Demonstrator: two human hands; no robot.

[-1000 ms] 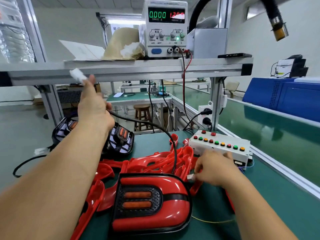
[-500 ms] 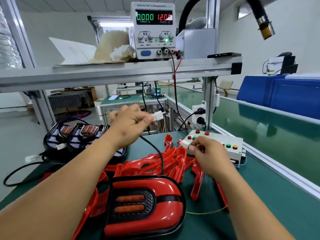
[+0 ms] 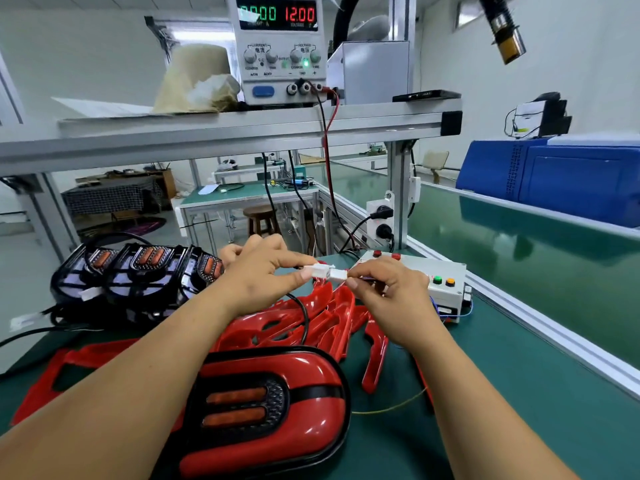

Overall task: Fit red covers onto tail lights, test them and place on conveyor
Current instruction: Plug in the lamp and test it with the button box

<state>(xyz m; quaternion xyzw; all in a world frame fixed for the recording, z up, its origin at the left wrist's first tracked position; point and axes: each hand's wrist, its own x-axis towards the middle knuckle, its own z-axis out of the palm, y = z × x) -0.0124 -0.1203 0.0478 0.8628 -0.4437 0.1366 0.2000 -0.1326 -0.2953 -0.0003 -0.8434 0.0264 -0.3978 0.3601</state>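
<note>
At frame centre, my left hand (image 3: 263, 271) and right hand (image 3: 388, 289) each pinch a white connector (image 3: 327, 271), mating them to power the covered tail light (image 3: 266, 410) for testing.

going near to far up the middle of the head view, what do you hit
covered tail light → loose red covers → white connectors held between left hand and right hand → shelf → power supply

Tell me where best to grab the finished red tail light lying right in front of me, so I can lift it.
Probably grip the tail light across its two long edges near the rounded right end, coming from above. It lies flat, lens up, and that end is clear, while the left arm covers the other. Both hands are busy with the white connectors.
</note>
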